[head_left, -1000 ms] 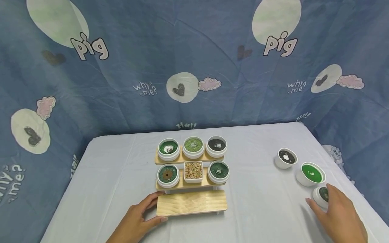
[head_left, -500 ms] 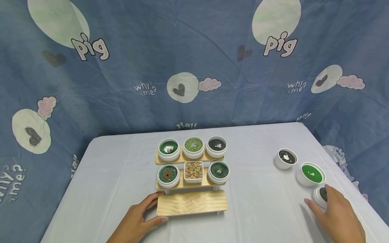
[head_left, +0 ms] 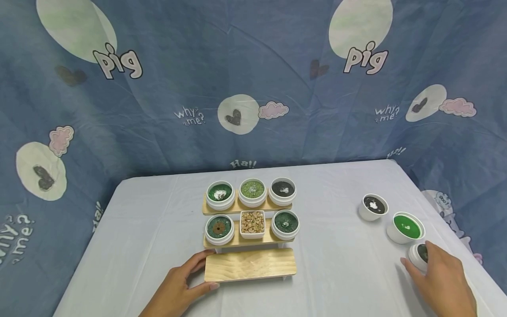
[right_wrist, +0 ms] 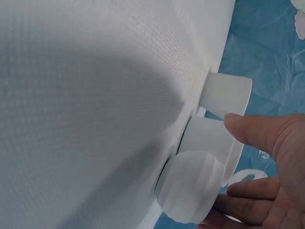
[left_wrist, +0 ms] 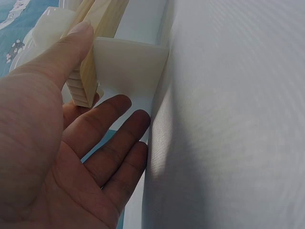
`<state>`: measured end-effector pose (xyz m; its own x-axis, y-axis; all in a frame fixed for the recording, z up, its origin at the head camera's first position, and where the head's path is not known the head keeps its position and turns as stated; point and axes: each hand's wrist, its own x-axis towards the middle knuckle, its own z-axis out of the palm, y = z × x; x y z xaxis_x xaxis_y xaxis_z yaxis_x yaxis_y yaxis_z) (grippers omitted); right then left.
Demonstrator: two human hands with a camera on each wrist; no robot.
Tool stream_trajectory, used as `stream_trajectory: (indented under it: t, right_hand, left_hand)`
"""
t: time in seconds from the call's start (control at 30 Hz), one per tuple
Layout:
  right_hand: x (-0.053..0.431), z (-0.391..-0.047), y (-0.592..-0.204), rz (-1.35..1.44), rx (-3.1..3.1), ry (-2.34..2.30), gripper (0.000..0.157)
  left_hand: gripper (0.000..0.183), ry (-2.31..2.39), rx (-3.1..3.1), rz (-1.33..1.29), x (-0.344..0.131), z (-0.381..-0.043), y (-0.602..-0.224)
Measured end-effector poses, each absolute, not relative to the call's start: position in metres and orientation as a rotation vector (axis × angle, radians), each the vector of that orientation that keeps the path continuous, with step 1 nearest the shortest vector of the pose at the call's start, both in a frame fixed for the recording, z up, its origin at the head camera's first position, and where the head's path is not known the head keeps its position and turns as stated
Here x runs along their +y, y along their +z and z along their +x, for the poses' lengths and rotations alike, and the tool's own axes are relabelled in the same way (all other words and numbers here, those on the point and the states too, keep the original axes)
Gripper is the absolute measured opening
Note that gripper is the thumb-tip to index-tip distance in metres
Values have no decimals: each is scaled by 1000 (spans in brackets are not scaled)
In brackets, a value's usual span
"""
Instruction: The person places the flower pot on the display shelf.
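My left hand (head_left: 176,284) grips the left end of the lowest wooden shelf (head_left: 250,265) of a tiered stand, its thumb at the front edge and index finger at the back. In the left wrist view the other fingers extend loosely beside the white support (left_wrist: 131,64). At the right, my right hand (head_left: 445,279) is held around a small white round bowl (head_left: 415,259) with dark green contents, partly hidden by the fingers. The thumb stands apart from this bowl; the right wrist view shows the fingers behind it.
Round bowls of green and dark contents, such as this one (head_left: 219,229), and a square dish of brown pieces (head_left: 251,224) fill the two upper shelves. A bright green bowl (head_left: 405,227) and a dark-filled cup (head_left: 372,207) stand beyond my right hand. Behind hangs blue printed cloth (head_left: 253,145).
My right hand has shifted very slightly beside the small bowl. The left hand, stand and bowls have stayed in place.
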<state>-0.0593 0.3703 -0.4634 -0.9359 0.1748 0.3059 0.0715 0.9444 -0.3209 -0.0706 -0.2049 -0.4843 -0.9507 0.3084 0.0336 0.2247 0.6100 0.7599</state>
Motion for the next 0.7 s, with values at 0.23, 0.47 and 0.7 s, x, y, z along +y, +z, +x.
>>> stream_trajectory:
  t: [0.23, 0.47, 0.7]
  right_hand:
    - [371, -62, -462, -275, -2795, 448, 58]
    - [375, -66, -460, -396, -2861, 431, 59]
    - [374, -67, -458, -465, -2879, 434, 62]
  left_hand:
    - [68, 1265, 2727, 455, -205, -71, -485]
    - [68, 1255, 2730, 461, -205, -70, -484]
    - [68, 1248, 2720, 452, -205, -70, -482]
